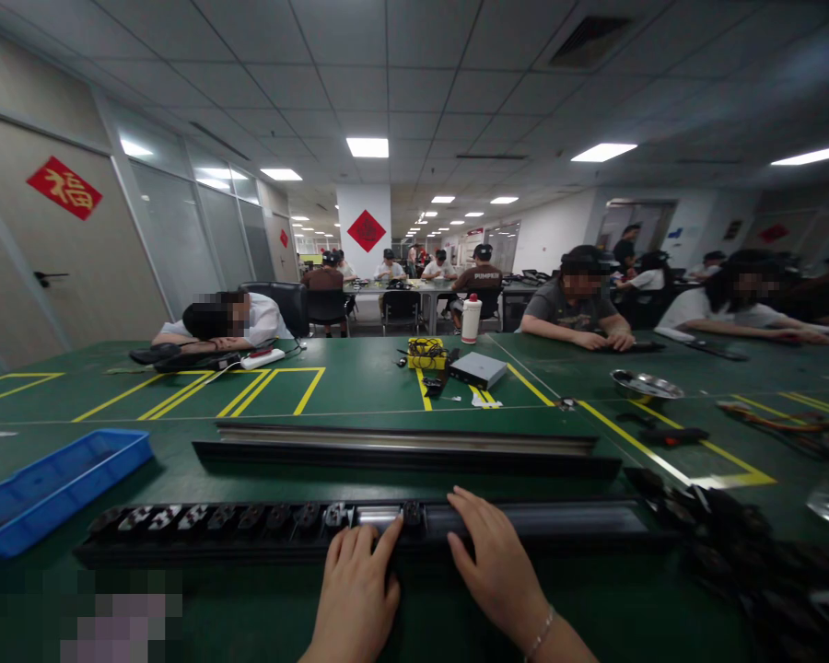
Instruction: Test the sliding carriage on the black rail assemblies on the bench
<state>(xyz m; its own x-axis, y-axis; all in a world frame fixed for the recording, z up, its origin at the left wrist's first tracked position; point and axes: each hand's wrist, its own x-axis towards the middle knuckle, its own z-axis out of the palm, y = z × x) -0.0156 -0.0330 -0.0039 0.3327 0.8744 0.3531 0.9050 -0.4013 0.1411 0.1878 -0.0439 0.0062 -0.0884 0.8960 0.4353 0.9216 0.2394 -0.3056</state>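
A long black channel (539, 529) lies across the green table in front of me, with a row of black socket modules (251, 518) in its left part. A separate module (412, 517) sits right of a gap in the row. My left hand (360, 585) rests at the channel's near edge, its index fingertip touching the left side of that module. On the right, my right hand (494, 562) is over the channel with fingers apart, holding nothing. Behind the channel lies another long black profile (401, 447).
A blue tray (62, 483) stands at left. Black parts (732, 543) are heaped at right. Farther back are a grey box (479, 370), a yellow item with wires (426, 354), a metal bowl (646, 385) and a bottle (471, 319). People sit around the table.
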